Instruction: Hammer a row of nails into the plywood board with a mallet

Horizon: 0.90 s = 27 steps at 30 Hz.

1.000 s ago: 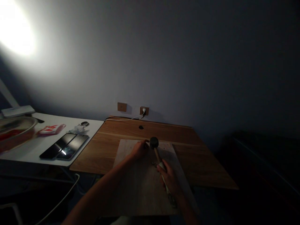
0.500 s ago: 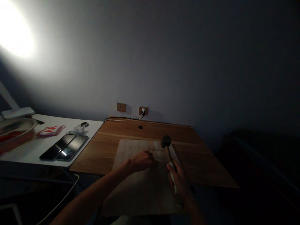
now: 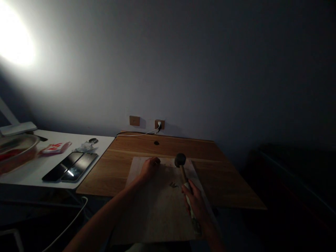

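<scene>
My right hand (image 3: 194, 198) is wrapped round the handle of a rubber mallet (image 3: 180, 160), whose dark head is over the far right part of a pale wooden board (image 3: 157, 217). My left hand (image 3: 150, 167) is at the board's far left edge with its fingers curled together; what they hold, if anything, is hidden. Between the hands, a row of small nails (image 3: 168, 165) runs along the board's far side, partly covered by the left hand and mallet head. Several loose small nails (image 3: 173, 184) lie on the board left of the mallet handle.
The board rests on a brown wooden table (image 3: 225, 182) against the wall. A white table (image 3: 23, 179) at left holds two phones (image 3: 70, 168), a red and white packet (image 3: 55, 148), crumpled plastic (image 3: 88, 147) and a clear tub (image 3: 18, 154). A cable runs to a wall socket (image 3: 159, 124).
My left hand has moved left and away from me, uncovering the loose nails. The mallet in my right hand has shifted slightly left.
</scene>
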{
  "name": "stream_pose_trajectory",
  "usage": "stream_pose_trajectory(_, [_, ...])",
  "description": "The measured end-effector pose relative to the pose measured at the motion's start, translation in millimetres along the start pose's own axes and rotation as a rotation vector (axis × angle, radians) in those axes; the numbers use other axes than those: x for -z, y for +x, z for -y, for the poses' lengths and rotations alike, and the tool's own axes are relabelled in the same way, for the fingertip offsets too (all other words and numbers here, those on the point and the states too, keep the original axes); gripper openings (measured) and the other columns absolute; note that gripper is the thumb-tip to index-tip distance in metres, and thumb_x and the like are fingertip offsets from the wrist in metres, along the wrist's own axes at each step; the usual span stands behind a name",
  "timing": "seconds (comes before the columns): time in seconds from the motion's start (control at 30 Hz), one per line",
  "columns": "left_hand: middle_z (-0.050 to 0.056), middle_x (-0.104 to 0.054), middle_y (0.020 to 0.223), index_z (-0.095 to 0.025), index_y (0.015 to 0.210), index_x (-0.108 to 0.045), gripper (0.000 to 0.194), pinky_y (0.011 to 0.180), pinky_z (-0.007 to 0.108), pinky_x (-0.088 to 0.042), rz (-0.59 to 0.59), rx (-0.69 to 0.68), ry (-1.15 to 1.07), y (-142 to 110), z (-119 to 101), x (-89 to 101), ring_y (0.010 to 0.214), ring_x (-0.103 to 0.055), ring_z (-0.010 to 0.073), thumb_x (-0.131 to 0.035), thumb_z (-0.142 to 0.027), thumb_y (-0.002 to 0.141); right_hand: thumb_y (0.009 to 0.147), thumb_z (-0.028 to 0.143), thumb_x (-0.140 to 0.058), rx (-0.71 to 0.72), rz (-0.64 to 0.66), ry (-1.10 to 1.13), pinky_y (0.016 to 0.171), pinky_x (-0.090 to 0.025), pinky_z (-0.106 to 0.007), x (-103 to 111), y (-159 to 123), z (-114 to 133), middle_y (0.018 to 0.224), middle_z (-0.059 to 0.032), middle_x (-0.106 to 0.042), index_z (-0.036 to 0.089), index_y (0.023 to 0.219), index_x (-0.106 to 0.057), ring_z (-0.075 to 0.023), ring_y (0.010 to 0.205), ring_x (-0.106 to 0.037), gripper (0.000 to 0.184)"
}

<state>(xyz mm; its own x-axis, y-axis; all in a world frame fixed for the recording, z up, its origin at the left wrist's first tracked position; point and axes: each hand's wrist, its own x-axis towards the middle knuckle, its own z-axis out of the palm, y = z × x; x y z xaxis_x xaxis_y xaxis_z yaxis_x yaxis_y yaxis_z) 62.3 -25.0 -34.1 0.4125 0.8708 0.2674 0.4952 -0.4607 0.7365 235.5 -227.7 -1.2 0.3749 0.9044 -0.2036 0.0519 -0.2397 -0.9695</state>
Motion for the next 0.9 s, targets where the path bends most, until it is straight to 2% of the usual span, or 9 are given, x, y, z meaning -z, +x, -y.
stream_pose_trajectory(0.17, [0.001,-0.073,0.086,-0.019,0.089,-0.071,0.021,0.071,0.020,-0.047,0.015,0.019,0.015,-4,-1,1.0,0.078,-0.065,0.0131,-0.059,-0.006,0.077,0.079,0.058,-0.059,0.010,0.016,-0.015,0.028,-0.030,-0.018,-5,0,-3,0.044,0.0122,-0.041,0.022,0.097,-0.052,-0.0084,0.030,-0.036,0.041])
stream_pose_trajectory(0.33, [0.004,-0.072,0.092,-0.019,0.093,-0.073,0.027,0.078,0.023,-0.048,0.012,-0.040,0.117,-8,-5,2.3,0.083,-0.065,0.0152,-0.058,-0.004,0.076,0.077,0.058,-0.060,0.013,0.047,0.020,0.028,-0.031,-0.018,-13,1,-2,0.054,0.0102,-0.049,0.020,0.111,-0.052,-0.0070,0.031,-0.036,0.052])
stream_pose_trajectory(0.43, [0.005,-0.071,0.094,-0.018,0.092,-0.073,0.025,0.080,0.025,-0.048,-0.001,-0.084,0.122,-8,-3,0.9,0.085,-0.064,0.0160,-0.057,-0.006,0.078,0.075,0.058,-0.063,-0.002,0.042,0.051,0.027,-0.031,-0.019,-22,2,2,0.063,0.0077,-0.055,0.019,0.118,-0.051,-0.0068,0.033,-0.039,0.059])
stream_pose_trajectory(0.6, [0.003,-0.073,0.091,-0.019,0.092,-0.071,0.025,0.079,0.024,-0.049,0.008,-0.095,0.062,-6,0,-1.2,0.085,-0.066,0.0155,-0.055,-0.006,0.078,0.074,0.055,-0.063,-0.013,0.114,0.079,0.026,-0.033,-0.018,-45,5,3,0.069,0.0077,-0.055,0.020,0.123,-0.049,-0.0056,0.033,-0.040,0.062])
stream_pose_trajectory(0.8, [0.005,-0.074,0.093,-0.018,0.104,-0.066,0.029,0.073,0.025,-0.050,-0.004,-0.051,-0.005,-7,-1,-2.7,0.082,-0.068,0.0173,-0.058,-0.006,0.078,0.074,0.058,-0.061,-0.027,0.123,0.084,0.026,-0.030,-0.019,-63,13,2,0.056,0.0110,-0.048,0.014,0.129,-0.044,-0.0067,0.031,-0.037,0.072])
stream_pose_trajectory(0.9, [0.005,-0.074,0.090,-0.017,0.103,-0.066,0.028,0.072,0.024,-0.050,-0.013,-0.049,-0.006,-7,-1,-3.4,0.079,-0.068,0.0171,-0.060,-0.006,0.077,0.070,0.060,-0.063,-0.037,0.111,0.093,0.025,-0.029,-0.019,-64,16,2,0.058,0.0106,-0.050,0.014,0.133,-0.041,-0.0066,0.030,-0.037,0.081])
